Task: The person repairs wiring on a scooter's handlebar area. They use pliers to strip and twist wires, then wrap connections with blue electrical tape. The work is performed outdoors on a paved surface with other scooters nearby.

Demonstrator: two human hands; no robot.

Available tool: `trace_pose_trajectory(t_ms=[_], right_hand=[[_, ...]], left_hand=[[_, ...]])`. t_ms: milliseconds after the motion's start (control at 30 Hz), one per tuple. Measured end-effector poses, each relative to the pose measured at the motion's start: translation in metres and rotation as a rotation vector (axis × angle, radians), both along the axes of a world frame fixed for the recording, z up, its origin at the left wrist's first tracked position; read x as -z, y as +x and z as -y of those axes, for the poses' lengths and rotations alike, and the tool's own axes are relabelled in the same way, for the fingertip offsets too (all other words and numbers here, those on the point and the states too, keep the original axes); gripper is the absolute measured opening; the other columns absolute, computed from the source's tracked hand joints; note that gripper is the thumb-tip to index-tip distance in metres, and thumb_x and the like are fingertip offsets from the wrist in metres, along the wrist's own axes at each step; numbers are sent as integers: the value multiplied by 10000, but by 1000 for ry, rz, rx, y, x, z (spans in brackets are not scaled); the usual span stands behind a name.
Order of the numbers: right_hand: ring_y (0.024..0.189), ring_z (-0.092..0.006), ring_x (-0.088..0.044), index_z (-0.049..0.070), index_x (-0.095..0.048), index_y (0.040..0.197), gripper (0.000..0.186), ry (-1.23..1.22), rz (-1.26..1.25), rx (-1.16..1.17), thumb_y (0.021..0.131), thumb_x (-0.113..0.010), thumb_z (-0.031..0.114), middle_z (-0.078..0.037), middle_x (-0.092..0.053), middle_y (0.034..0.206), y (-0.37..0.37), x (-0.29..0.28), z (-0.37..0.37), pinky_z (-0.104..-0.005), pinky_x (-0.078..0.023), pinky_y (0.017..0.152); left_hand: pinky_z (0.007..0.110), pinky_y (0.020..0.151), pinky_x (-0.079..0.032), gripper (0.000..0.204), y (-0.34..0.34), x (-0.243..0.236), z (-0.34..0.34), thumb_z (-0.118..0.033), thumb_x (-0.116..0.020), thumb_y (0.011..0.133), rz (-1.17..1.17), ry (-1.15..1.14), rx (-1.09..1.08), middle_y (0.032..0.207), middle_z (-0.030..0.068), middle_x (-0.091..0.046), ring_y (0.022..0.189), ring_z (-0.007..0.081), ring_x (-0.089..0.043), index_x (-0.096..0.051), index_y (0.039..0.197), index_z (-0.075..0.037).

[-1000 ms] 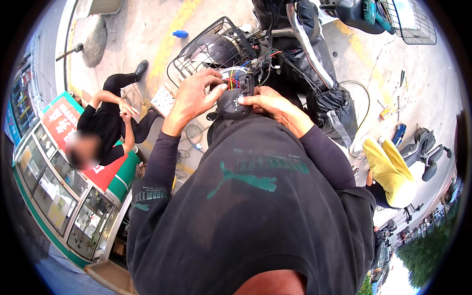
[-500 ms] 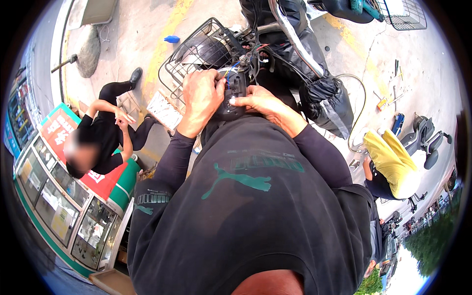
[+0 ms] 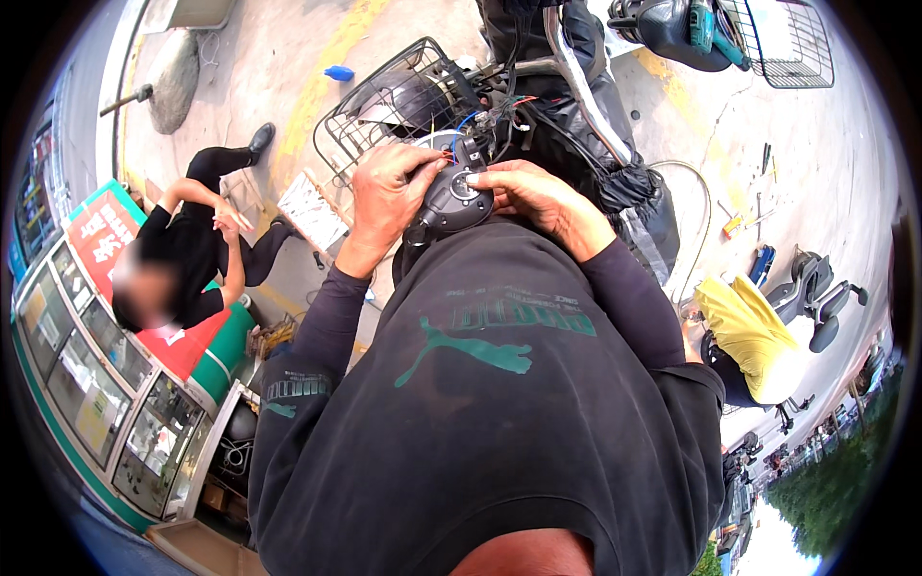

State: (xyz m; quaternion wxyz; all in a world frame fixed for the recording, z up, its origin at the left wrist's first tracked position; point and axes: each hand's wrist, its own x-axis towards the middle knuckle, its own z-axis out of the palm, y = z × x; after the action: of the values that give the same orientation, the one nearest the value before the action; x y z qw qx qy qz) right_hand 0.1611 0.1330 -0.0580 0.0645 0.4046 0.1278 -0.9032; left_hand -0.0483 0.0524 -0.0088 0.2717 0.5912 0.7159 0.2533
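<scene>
Two bare hands of ours meet at a black plastic housing (image 3: 447, 213), straight ahead of us, just in front of our dark T-shirt (image 3: 480, 422). Its broad rounded end is toward us and its narrower end points away, so the long axis runs outward, leaning slightly right. Our right hand (image 3: 543, 204) grips it from the right, thumb on the round fitting (image 3: 464, 186) and fingers curled along the side; of the two, this hand is nearer the fitting. Our left hand (image 3: 384, 192) is at the left edge, thumb and fingers drawn together by the narrow end; we cannot tell whether a wire is pinched between them. Past the fingertips, a blue wire (image 3: 468, 119) arcs near a tangle of cables (image 3: 499, 115). Beyond stand a black wire basket (image 3: 331, 134), ahead and left, and a scooter's black cover (image 3: 547, 96), ahead and right. Farther right, we see a person in yellow trousers (image 3: 735, 326).
</scene>
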Motion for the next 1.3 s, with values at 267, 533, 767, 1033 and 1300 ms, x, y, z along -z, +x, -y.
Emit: trace_pose_trajectory(t_ms=[267,533,767,1033,1300], right_hand=[[891,-196,-695,-51,-669,1076,258,-64,-70,-56,920,-706,151,-124,-721,1012,6,4,-16,-331,-564,835],[917,-92,-672,12,-682,1182,366,333,-13,-218,998,-655,327,-31,-727,1012,12,-8,-3,-288,-532,783],[942,-314,-692,56,-681,1169,333,2083,616,-122,866,-764,164,-117,-680,1065,4,-66,-50,-384,-560,765],[815,-290,-685,78,-725,982,138,1964,620,-345,869,-749,152,-70,-685,849,12,-38,-45,-411,-545,693],[778,-311,-689,50,-718,928,116,1919,594,-113,859,-746,139,-116,-688,813,4,-32,-40,-416,-538,689]], left_hand=[[361,792,-531,115,-7,-8,-16,-35,-712,885,121,-63,262,909,111,-697,864,266,-680,-702,999,-20],[401,753,-513,105,-15,-16,-38,-104,-707,908,90,-182,423,884,134,-689,840,320,-666,-679,975,-29],[418,727,-512,100,-13,-14,-41,-98,-710,907,218,-242,323,855,145,-683,804,337,-664,-654,939,-21],[434,731,-512,122,-11,-17,-47,-98,-703,906,117,-193,385,865,155,-663,831,352,-662,-622,958,-23],[444,735,-525,127,-7,-11,-52,-112,-695,906,-76,-137,500,844,158,-655,839,352,-665,-614,950,-24]])
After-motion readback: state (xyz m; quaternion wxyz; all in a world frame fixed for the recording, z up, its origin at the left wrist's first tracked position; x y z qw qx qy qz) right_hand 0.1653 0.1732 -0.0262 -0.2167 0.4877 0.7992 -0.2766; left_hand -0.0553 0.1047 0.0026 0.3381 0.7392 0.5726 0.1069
